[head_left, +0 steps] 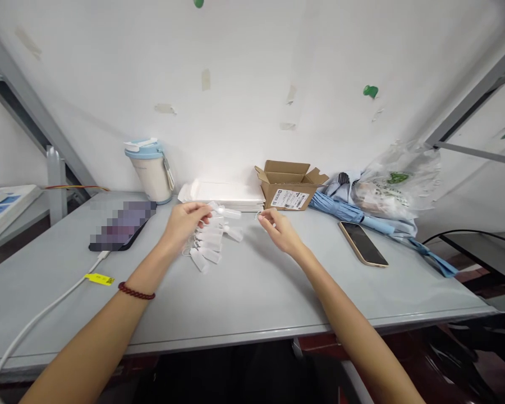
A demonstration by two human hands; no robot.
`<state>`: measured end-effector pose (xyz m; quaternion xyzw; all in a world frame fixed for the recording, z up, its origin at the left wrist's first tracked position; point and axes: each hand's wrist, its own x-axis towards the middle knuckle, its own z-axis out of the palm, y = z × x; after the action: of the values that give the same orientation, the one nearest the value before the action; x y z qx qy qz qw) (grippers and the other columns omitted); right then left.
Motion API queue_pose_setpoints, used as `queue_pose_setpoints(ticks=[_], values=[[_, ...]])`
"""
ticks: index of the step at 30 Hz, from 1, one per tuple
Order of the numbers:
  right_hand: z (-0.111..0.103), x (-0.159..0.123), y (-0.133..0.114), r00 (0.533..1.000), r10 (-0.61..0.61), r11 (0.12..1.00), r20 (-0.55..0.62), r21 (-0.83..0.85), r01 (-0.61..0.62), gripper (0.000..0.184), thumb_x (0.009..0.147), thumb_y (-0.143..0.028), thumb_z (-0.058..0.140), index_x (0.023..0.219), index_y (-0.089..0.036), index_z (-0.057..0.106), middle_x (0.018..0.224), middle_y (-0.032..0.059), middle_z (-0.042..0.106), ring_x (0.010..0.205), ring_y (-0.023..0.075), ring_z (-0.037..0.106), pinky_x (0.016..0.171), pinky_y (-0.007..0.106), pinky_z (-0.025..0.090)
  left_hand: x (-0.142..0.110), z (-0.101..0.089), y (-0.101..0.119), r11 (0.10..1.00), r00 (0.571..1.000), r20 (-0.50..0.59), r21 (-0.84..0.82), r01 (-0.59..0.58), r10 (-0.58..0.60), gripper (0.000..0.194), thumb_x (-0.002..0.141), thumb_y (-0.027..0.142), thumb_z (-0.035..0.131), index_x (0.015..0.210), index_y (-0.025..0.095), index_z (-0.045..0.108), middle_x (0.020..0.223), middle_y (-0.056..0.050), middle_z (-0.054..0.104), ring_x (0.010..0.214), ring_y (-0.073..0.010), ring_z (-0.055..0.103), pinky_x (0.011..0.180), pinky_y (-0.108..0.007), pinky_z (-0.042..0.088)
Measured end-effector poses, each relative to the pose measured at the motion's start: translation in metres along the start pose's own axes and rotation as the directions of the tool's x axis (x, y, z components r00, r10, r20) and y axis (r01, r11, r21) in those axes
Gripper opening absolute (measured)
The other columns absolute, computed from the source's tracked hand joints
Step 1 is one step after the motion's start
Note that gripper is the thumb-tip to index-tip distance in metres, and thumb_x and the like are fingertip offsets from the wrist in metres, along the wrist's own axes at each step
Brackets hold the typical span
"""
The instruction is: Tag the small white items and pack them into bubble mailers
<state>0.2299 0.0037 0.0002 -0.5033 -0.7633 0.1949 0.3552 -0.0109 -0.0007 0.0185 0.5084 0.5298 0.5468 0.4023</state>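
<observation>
My left hand (190, 217) is closed in a pinch on a small translucent white tag (214, 208) at its fingertips. Below and beside it, several similar tags (209, 241) lie on the grey table, some with thin loops. To the right, my right hand (279, 229) pinches a tiny pale loop (257, 215) between thumb and forefinger, just above the table. The two hands are apart, with a stack of white packets (227, 193) behind them. Whether the loop joins any tag cannot be made out.
An opened cardboard box (289, 188) stands behind my right hand. A cup with a blue lid (149, 171), a charging device with a blurred screen (124, 227) and its white cable (46, 311) are left. On the right lie a phone (364, 244), blue folded umbrella (340, 209) and plastic bag (398, 182).
</observation>
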Motion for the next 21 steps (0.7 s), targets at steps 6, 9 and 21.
queue_pose_setpoints(ticks=[6, 9, 21], values=[[-0.031, 0.008, 0.043, 0.994, 0.092, 0.934, 0.057, -0.350, -0.066, 0.014, 0.082, -0.022, 0.051, 0.089, -0.013, 0.060, 0.090, 0.0096, 0.063, 0.081, 0.0179, 0.056, 0.073, 0.028, 0.040, 0.012, -0.021, -0.003, 0.988, 0.986, -0.145, 0.120, 0.100, -0.082, 0.015, 0.064, 0.027, 0.064, 0.066, 0.013, 0.065, 0.067, -0.003, 0.063, 0.056, -0.0102, 0.051, 0.049, -0.022, 0.036], [-0.042, 0.005, 0.047, 0.969, 0.202, 0.926, 0.145, -0.352, -0.140, 0.024, 0.079, -0.031, 0.059, 0.095, -0.013, 0.061, 0.097, 0.0112, 0.063, 0.082, 0.0184, 0.056, 0.071, 0.027, 0.041, 0.014, -0.021, -0.009, 0.962, 0.986, -0.138, 0.244, 0.121, -0.089, 0.016, 0.065, 0.029, 0.061, 0.065, 0.013, 0.065, 0.066, -0.003, 0.064, 0.056, -0.0126, 0.052, 0.050, -0.024, 0.036], [-0.035, 0.003, 0.044, 0.926, 0.284, 0.908, 0.249, -0.380, -0.176, 0.006, 0.073, -0.019, 0.061, 0.078, -0.015, 0.061, 0.081, 0.0065, 0.064, 0.071, 0.0156, 0.053, 0.059, 0.024, 0.036, 0.005, -0.007, -0.017, 0.869, 0.951, -0.162, 0.468, -0.160, 0.262, 0.030, 0.076, 0.034, 0.049, 0.093, 0.014, 0.064, 0.067, -0.003, 0.062, 0.061, -0.0162, 0.057, 0.061, -0.026, 0.042]])
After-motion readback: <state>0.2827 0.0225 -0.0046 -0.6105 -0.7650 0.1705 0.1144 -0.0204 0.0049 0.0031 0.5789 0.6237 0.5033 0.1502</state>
